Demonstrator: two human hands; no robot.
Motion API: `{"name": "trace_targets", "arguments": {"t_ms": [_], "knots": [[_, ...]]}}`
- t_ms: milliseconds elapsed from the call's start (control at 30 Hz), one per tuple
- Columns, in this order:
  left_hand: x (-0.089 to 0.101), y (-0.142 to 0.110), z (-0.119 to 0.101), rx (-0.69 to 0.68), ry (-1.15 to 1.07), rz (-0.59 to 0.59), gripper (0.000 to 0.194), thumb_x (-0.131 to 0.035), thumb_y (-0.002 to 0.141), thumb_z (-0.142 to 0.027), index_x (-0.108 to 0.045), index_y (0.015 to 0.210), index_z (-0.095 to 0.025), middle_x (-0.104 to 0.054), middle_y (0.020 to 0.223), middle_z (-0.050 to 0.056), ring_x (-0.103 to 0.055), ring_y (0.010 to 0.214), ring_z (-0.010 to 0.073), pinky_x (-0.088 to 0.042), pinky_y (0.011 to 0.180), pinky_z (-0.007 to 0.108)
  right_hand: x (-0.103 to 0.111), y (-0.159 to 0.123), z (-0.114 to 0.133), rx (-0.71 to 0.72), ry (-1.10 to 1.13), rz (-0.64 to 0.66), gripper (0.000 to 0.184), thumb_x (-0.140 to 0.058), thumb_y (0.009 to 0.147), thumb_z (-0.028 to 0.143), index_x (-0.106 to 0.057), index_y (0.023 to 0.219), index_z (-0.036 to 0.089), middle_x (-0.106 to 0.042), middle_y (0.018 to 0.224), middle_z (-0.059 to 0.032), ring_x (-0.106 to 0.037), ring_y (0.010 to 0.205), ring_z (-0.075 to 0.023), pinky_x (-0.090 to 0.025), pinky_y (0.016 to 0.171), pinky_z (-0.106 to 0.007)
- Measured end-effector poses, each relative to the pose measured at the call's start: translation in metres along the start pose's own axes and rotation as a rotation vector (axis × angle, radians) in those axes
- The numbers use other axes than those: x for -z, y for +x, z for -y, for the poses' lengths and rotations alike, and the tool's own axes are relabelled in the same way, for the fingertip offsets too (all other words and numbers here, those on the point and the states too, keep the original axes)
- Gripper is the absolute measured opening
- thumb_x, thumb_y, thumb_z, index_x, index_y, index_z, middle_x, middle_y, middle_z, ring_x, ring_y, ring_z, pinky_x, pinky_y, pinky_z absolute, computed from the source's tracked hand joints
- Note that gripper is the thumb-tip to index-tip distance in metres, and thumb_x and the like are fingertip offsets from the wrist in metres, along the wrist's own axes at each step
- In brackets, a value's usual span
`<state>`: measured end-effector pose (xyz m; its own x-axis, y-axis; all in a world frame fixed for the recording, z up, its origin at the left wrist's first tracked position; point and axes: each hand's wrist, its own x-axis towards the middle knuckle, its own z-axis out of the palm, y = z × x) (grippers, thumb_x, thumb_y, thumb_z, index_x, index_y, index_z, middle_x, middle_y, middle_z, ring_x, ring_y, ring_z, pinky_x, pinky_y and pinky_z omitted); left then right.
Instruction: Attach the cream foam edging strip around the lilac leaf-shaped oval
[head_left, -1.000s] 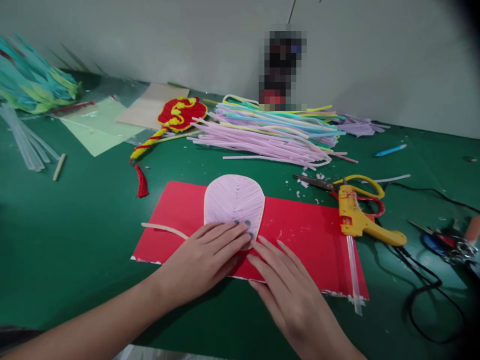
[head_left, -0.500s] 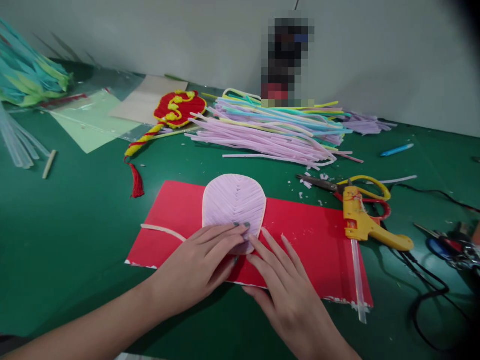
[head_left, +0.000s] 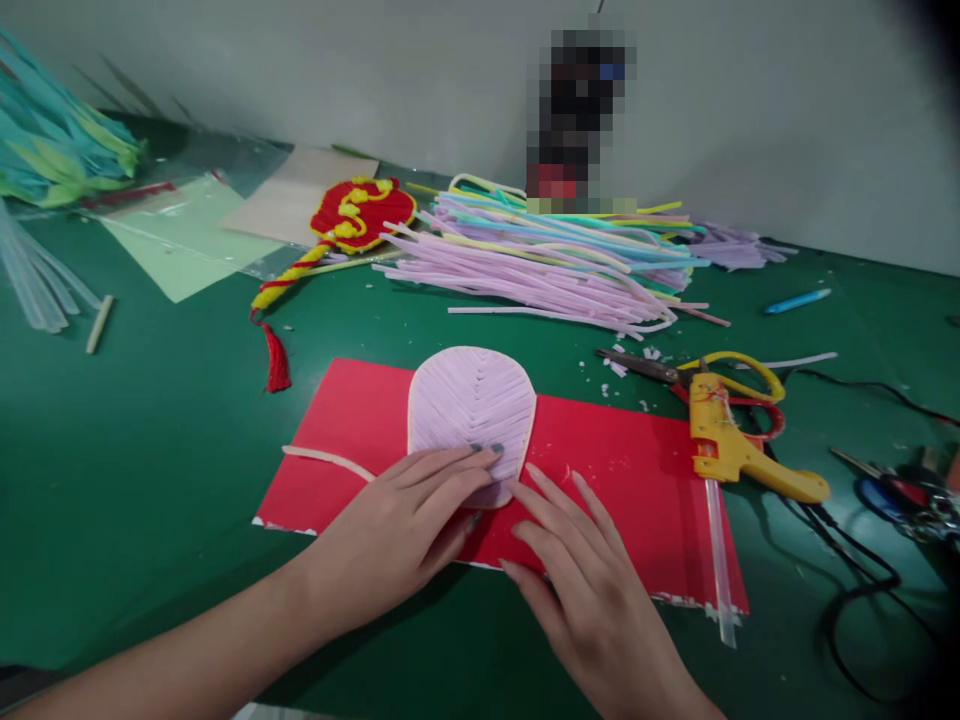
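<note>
- Lilac chenille, laid in slanting rows, faces a rounded panel (head_left: 469,400) with a pale rim; I log it flat on the red board (head_left: 615,460), left of the board's middle.
- Left hand (head_left: 409,510): fingers extended, close together, resting across the panel's lower part. Its thumb is partly hidden; I cannot tell whether it pinches anything.
- Right hand (head_left: 589,580): fingers straight and slightly apart, tips at the panel's lower right edge. I see nothing clamped in it.
- Pale strip (head_left: 328,459): one end runs left over the board; the other disappears behind the left hand.
- Yellow glue gun (head_left: 716,430): at the board's right end, clear glue stick (head_left: 720,560) protruding toward me, scissors (head_left: 652,368) partly beneath.
- Farther back, I note a chenille-stem bundle (head_left: 540,275) beside a red-and-yellow fan (head_left: 362,213) with a red tassel (head_left: 277,360).
- Green table (head_left: 165,430) under everything.
</note>
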<state>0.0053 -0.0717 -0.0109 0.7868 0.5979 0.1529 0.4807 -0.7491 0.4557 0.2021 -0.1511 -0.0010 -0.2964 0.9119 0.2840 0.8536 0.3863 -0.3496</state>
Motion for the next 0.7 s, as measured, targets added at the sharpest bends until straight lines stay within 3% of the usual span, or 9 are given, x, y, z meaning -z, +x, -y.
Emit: {"name": "trace_targets", "arguments": {"t_ms": [700], "knots": [[-0.0014, 0.0, 0.0007, -0.044, 0.07, 0.046, 0.043, -0.045, 0.089, -0.012, -0.046, 0.132, -0.016, -0.052, 0.139, 0.008, -0.048, 0.126, 0.0199, -0.043, 0.104, 0.038, 0.0018, 0.0013, 0.0002, -0.001, 0.012, 0.013, 0.018, -0.048, 0.092, 0.023, -0.065, 0.095, 0.019, -0.067, 0.12, -0.0056, -0.06, 0.115, -0.0229, -0.05, 0.098, -0.043]]}}
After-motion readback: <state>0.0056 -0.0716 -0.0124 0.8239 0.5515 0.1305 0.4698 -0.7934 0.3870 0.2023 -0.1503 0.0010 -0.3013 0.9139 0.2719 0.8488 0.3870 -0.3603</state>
